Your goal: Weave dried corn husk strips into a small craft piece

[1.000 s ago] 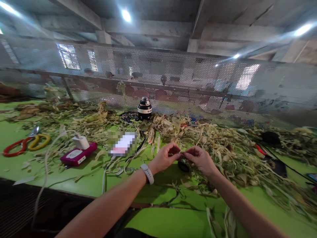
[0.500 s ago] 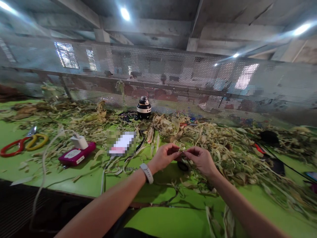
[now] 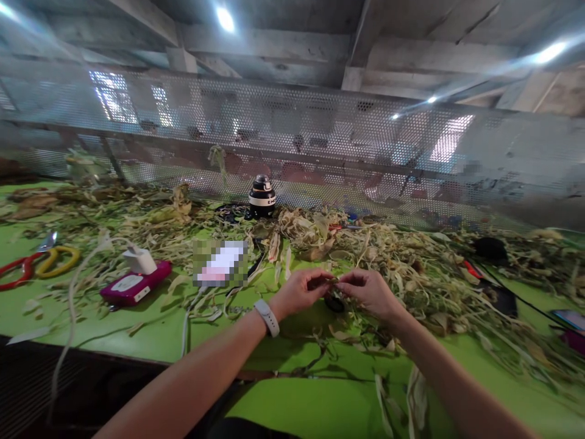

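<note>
My left hand (image 3: 304, 294), with a pale watch band (image 3: 266, 317) on its wrist, is closed in a pinch at the middle of the green tabletop (image 3: 256, 344). Facing it, my right hand (image 3: 371, 297) pinches too, and the fingertips of both almost meet. Between them is a small greenish plant piece (image 3: 335, 281), mostly hidden by the fingers. Just under the fingertips lies a black ring-like object (image 3: 334, 303). Dried leaves and stalks (image 3: 411, 283) surround my right hand and spread behind both hands.
To the left lie a phone (image 3: 223, 262) on a cable, a magenta power strip (image 3: 136, 284) with a white charger (image 3: 141, 260), and scissors (image 3: 34, 262) with red and yellow handles. A black bottle (image 3: 262, 198) stands behind, before a perforated metal screen (image 3: 292, 134).
The view has shifted slightly, so things on the table appear a little further left. My hands stay together, and less of the plant piece shows between the fingertips.
</note>
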